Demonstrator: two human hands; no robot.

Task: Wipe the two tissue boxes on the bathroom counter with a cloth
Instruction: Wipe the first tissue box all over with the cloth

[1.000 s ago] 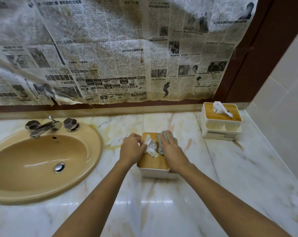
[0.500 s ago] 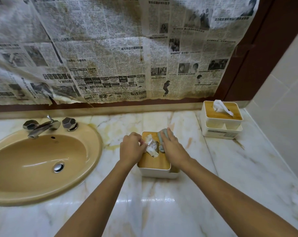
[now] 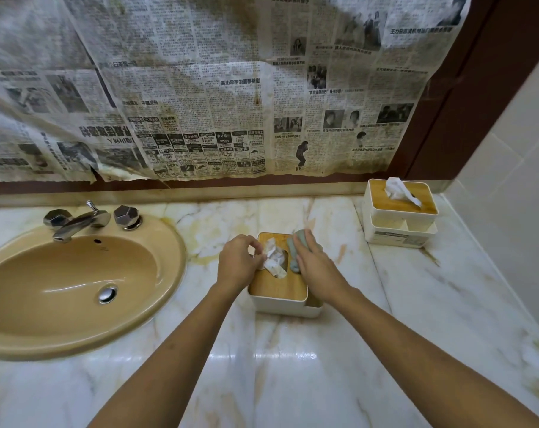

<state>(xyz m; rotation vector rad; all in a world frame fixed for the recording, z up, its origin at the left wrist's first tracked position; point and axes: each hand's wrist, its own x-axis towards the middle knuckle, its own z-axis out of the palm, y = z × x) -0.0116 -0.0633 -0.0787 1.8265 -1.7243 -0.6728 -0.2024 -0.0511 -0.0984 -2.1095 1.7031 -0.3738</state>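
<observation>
At frame centre I am pressing the cloth (image 3: pixel 295 253) flat-fingered with my right hand (image 3: pixel 317 268) along the near tissue box (image 3: pixel 277 287), left hand (image 3: pixel 238 264) pinching its tissue (image 3: pixel 274 261) clear.

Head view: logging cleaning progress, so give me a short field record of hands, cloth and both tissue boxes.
near tissue box: counter centre, wooden-topped
far tissue box: back right corner, no hand on it
left hand: pinches the tissue at the slot
right hand: presses the cloth on the near tissue box

Grey-green cloth (image 3: pixel 296 251); tan sink (image 3: pixel 76 329); white veined counter (image 3: pixel 292 366).
</observation>
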